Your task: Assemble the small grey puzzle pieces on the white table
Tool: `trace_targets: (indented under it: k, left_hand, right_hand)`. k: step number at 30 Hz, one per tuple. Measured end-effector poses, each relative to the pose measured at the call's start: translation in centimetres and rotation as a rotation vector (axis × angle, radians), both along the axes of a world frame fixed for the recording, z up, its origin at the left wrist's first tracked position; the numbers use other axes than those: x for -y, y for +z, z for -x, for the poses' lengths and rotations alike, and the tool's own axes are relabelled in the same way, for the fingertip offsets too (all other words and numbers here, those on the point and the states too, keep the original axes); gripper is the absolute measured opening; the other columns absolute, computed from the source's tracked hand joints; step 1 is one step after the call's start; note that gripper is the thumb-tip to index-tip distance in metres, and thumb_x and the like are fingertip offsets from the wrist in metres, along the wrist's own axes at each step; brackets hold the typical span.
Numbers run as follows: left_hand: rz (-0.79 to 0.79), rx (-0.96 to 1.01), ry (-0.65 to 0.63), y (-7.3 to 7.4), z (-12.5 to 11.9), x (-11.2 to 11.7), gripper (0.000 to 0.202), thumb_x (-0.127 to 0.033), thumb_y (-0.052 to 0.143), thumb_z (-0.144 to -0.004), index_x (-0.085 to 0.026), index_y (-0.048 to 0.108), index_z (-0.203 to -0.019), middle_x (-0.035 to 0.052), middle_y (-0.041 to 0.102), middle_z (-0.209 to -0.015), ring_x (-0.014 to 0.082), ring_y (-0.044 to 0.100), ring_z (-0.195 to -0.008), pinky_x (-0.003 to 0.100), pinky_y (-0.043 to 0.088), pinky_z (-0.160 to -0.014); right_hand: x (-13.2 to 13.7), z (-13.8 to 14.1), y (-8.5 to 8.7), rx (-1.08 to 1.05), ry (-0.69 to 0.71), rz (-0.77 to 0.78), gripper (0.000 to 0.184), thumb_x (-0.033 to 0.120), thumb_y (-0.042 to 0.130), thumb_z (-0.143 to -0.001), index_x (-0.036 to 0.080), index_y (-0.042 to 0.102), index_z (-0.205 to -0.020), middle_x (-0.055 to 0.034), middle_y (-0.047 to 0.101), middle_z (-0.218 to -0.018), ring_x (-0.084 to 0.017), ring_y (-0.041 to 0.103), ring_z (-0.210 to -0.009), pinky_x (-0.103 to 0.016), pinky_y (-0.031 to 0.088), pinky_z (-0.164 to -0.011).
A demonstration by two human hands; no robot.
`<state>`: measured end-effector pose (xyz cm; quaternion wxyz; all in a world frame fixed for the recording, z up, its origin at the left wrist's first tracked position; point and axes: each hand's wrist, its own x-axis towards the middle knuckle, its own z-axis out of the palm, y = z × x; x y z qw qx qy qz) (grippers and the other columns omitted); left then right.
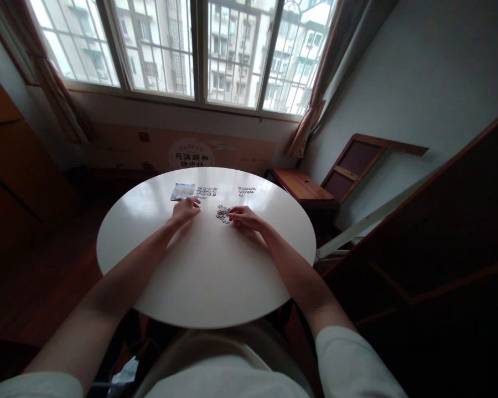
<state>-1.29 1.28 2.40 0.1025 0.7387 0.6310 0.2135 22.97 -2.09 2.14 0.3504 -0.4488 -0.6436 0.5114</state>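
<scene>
My left hand [186,210] rests on the white table, just in front of a group of jigsaw pieces [206,192] laid out in rows. Its fingers are loosely curved and apart, and I see nothing held in them. A small colourful picture packet [183,192] lies right behind that hand. My right hand [243,217] is at the right side of a loose heap of jigsaw pieces [222,214]. Its thumb and fingertips come together in a pinch on a piece at the heap's edge, partly hidden by the fingers. Farther back lies a smaller group of jigsaw pieces [246,190].
The round white table [203,276] stands before a barred window [232,55]. A wooden bench [302,184] is behind its right edge, with a folded wooden chair-like frame [352,166] against the wall. Curtains [302,132] hang beside the window.
</scene>
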Motion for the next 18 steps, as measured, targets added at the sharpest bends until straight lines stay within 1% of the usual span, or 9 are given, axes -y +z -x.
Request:
trace_targets:
  k: [2,3,7,10,12,16,18]
  left_hand:
    - [0.035,0.036,-0.058,0.1,-0.1,-0.1,0.035,-0.024,0.055,-0.073,-0.022,0.064,-0.107,0.0009,0.07,-0.096,0.0174,0.064,-0.088,0.026,0.048,-0.077]
    - [0.029,0.027,-0.059,0.1,-0.1,-0.1,0.035,-0.023,0.054,-0.073,-0.022,0.065,-0.107,0.0009,0.07,-0.097,0.0175,0.064,-0.088,0.026,0.048,-0.077]
    - [-0.095,-0.115,0.049,0.2,0.1,0.1,0.033,-0.023,0.052,-0.075,-0.024,0.068,-0.104,0.0029,0.069,-0.104,0.0226,0.061,-0.097,0.033,0.046,-0.086]
    - [-0.156,-0.188,0.068,0.1,0.5,-0.1,0.033,-0.021,0.052,-0.075,-0.025,0.07,-0.102,0.0045,0.067,-0.109,0.0258,0.057,-0.104,0.039,0.042,-0.092]
    - [-0.168,-0.208,0.038,-0.1,0.8,-0.3,0.032,-0.021,0.052,-0.075,-0.026,0.071,-0.1,0.0044,0.067,-0.11,0.0263,0.055,-0.107,0.04,0.04,-0.094]
    - [-0.161,-0.186,-0.117,-1.1,1.3,-0.8,0.029,-0.025,0.048,-0.08,-0.026,0.071,-0.097,0.002,0.066,-0.112,0.0228,0.055,-0.108,0.035,0.038,-0.095]
    - [-0.188,-0.161,-0.153,-1.7,1.1,-0.9,0.031,-0.026,0.045,-0.082,-0.027,0.07,-0.099,0.0008,0.064,-0.116,0.0218,0.053,-0.111,0.035,0.035,-0.097]
  right_hand:
    - [0.0,0.0,0.0,0.002,0.003,-0.004,0.027,0.034,0.071,-0.07,0.01,0.063,-0.081,0.001,0.06,-0.059,-0.004,0.046,-0.046,-0.017,0.036,-0.044]
    - [0.1,0.0,0.0,0.003,0.004,-0.005,0.027,0.034,0.07,-0.07,0.01,0.063,-0.081,0.001,0.06,-0.059,-0.004,0.046,-0.046,-0.017,0.036,-0.044]
    - [0.1,-0.1,0.0,0.016,0.006,-0.01,0.028,0.035,0.07,-0.07,0.011,0.064,-0.082,0.0004,0.061,-0.06,-0.005,0.046,-0.047,-0.017,0.036,-0.043]
    - [0.0,-0.1,-0.1,0.007,0.008,-0.011,0.027,0.034,0.07,-0.07,0.011,0.063,-0.081,0.0003,0.061,-0.061,-0.004,0.046,-0.047,-0.017,0.036,-0.043]
    - [0.0,-0.1,-0.1,0.002,0.006,-0.006,0.027,0.035,0.07,-0.07,0.011,0.063,-0.08,0.0005,0.061,-0.06,-0.004,0.045,-0.046,-0.016,0.035,-0.043]
    - [0.0,-0.1,-0.1,0.0,0.001,0.014,0.027,0.034,0.07,-0.07,0.011,0.063,-0.081,0.0009,0.06,-0.059,-0.004,0.045,-0.045,-0.016,0.035,-0.042]
    - [0.0,-0.1,-0.1,-0.001,0.005,0.007,0.026,0.034,0.07,-0.07,0.011,0.064,-0.082,0.0008,0.06,-0.059,-0.004,0.045,-0.045,-0.016,0.035,-0.043]
